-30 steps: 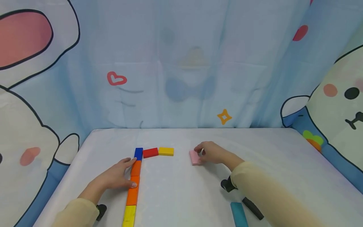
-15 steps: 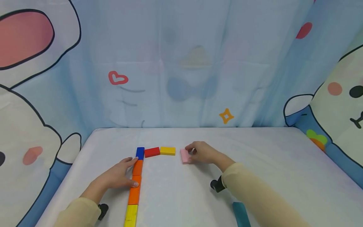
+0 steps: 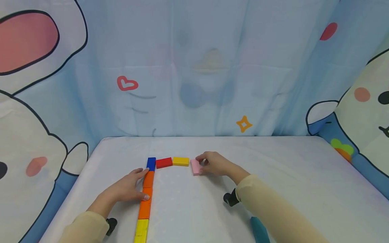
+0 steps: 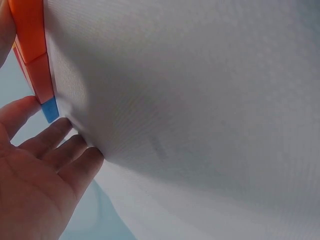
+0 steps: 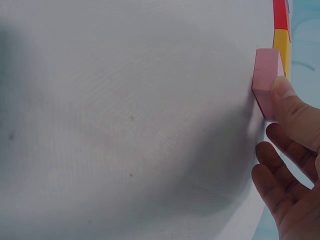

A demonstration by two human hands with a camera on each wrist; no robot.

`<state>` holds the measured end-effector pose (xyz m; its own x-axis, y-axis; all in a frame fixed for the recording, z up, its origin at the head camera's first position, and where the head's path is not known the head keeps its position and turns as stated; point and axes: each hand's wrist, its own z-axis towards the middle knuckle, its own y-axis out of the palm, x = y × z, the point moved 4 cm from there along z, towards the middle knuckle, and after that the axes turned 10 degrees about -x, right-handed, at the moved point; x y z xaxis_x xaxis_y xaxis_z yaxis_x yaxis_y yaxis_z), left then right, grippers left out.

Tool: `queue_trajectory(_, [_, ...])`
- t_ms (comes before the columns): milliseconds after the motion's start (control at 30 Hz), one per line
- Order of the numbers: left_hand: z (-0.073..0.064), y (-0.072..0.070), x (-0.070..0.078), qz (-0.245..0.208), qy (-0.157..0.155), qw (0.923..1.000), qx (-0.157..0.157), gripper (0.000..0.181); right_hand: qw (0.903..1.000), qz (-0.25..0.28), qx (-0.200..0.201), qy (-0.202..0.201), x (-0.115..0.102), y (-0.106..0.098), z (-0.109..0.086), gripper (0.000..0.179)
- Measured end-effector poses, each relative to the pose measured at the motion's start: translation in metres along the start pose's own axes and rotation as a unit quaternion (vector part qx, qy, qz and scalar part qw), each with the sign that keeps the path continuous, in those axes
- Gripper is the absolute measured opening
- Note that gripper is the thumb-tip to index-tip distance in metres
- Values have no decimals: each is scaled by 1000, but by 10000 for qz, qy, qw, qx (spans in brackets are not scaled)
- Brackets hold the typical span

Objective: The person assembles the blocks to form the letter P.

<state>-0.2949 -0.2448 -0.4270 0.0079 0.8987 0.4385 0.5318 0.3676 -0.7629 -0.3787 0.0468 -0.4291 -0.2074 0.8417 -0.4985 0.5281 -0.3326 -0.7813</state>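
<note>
My right hand (image 3: 216, 163) pinches a pink block (image 3: 195, 167) on the white table, just right of a yellow block (image 3: 180, 162). In the right wrist view the thumb presses the near side of the pink block (image 5: 266, 75). Left of the yellow block lies a red block (image 3: 164, 162), then a blue block (image 3: 151, 163) at the corner. Two orange blocks, a far one (image 3: 148, 180) and a nearer one (image 3: 145, 206), run toward me from it. My left hand (image 3: 123, 188) touches this row with extended fingers, its index fingertip near the blue block and thumb on the nearer orange one.
Another yellow block (image 3: 141, 230) continues the left row at the bottom edge. A teal block (image 3: 259, 231) lies near the right forearm, partly covered by the sleeve. Behind the table (image 3: 258, 148) hangs a light blue printed curtain (image 3: 194, 50).
My right hand has moved the pink block left, close to the yellow block at the back. The left hand stays on the row. The head view has shifted slightly.
</note>
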Motion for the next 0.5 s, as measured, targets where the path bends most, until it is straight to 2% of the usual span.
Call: queue_trajectory(500, [0,0,0,13,-1,10000,4,96,9998,-113,9,-167,-2,1,3,50])
